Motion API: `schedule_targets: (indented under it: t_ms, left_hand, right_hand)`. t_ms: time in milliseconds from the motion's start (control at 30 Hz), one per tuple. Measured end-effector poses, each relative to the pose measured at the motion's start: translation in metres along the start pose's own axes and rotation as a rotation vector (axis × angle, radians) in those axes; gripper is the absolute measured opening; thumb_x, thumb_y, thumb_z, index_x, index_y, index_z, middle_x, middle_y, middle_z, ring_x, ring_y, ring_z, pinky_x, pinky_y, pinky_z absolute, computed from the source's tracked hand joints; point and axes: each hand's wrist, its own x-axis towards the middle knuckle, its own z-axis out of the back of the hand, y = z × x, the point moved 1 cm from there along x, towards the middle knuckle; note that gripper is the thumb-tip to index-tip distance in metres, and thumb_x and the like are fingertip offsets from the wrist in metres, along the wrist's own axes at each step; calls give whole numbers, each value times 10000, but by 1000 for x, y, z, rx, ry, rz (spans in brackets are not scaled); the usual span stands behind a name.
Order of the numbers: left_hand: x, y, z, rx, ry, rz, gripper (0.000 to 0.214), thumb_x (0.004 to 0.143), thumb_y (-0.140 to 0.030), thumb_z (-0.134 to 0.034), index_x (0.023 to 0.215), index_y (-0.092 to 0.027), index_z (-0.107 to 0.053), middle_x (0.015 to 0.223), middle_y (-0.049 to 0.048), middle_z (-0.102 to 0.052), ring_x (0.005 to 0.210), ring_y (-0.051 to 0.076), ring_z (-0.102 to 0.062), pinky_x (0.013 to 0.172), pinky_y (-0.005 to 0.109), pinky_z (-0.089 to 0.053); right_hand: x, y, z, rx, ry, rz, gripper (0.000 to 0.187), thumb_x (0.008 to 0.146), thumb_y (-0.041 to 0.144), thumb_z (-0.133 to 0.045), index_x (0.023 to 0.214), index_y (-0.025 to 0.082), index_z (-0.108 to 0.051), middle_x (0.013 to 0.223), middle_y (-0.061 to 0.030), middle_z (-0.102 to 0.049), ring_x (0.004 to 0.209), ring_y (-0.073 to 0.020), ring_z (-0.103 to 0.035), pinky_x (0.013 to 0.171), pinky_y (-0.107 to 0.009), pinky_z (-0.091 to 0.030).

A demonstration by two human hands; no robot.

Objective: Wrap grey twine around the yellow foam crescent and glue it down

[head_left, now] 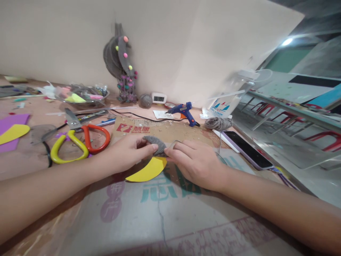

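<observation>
A: Position of yellow piece (147,171)?
B: Over the printed sheet (186,217), upper edge meeting wound grey yarn (155,144).
A: Hands?
B: Left hand (130,151) pinches the winding; right hand (195,161) pinches yarn at its right end.
A: Around?
B: On the desk (34,108): scissors (86,138) left, yarn bundle (218,123) and phone (247,149) right, glue gun (186,112) beyond.

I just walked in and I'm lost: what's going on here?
A person's left hand grips a curved yellow piece where grey yarn appears wound around part of it, while the right hand pinches at the wound part's right end. The lower part is bare yellow. A blue glue gun and scissors are nearby, untouched.
</observation>
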Motion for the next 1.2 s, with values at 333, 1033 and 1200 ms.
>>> schedule_targets:
  t_ms: [333, 1033, 1200]
  left_hand:
    - [-2, -5, 2, 32, -60, -5, 284, 789, -394, -498, 675, -156, -604, 615, -3, -578, 567, 121, -475, 488, 216, -340]
    - [0, 4, 1, 39, 8, -19, 331, 815, -428, -445, 768, -139, -599, 632, -5, -528, 547, 112, -443, 478, 236, -313]
    - [1, 6, 0, 34, 7, -30, 334, 820, -438, -437, 772, -139, -580, 614, -17, -496, 531, 103, -424, 470, 230, -313]
  right_hand:
    - [3, -3, 0, 91, -101, -102, 219, 905, 264, -420, 954, 129, -585, 743, -37, -612, 661, -137, -517, 590, -255, -362]
    - [1, 2, 0, -6, -18, 11, 197, 899, 196, -420, 995, 140, -583, 785, -32, -610, 702, -136, -491, 600, -257, -354]
    - [1, 2, 2, -93, -18, 47, 193, 903, 188, -411, 971, 152, -587, 754, -17, -597, 673, -130, -468, 570, -267, -318]
